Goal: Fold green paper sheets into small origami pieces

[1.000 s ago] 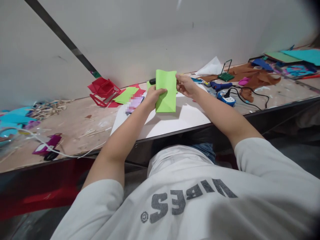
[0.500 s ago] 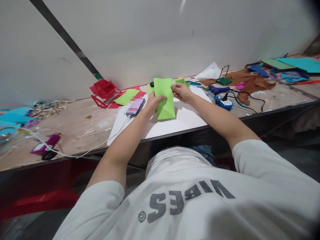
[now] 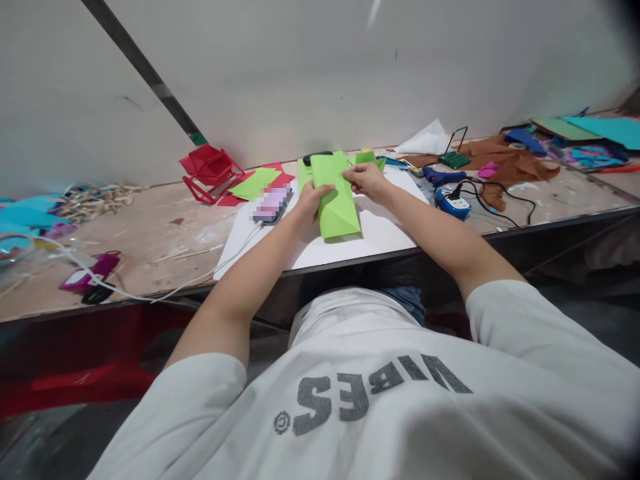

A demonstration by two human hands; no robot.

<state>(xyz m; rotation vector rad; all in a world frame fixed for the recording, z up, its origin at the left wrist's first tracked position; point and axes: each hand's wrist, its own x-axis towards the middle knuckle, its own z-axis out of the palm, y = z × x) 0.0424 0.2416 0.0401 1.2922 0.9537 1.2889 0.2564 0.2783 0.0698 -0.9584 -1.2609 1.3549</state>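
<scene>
A scuffed workbench (image 3: 143,237) runs along a pale wall (image 3: 290,73) with a dark strip (image 3: 140,63).

phone (image 3: 273,204): screen blurred
left hand (image 3: 312,199): fingers partly behind paper (image 3: 341,217)
blue sheet (image 3: 607,131): cut by right edge

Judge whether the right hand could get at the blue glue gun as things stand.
Probably yes: the blue glue gun lies uncovered beyond the right hand, with nothing tall between, though that hand would first need to leave the green paper it seems to pinch.
</scene>
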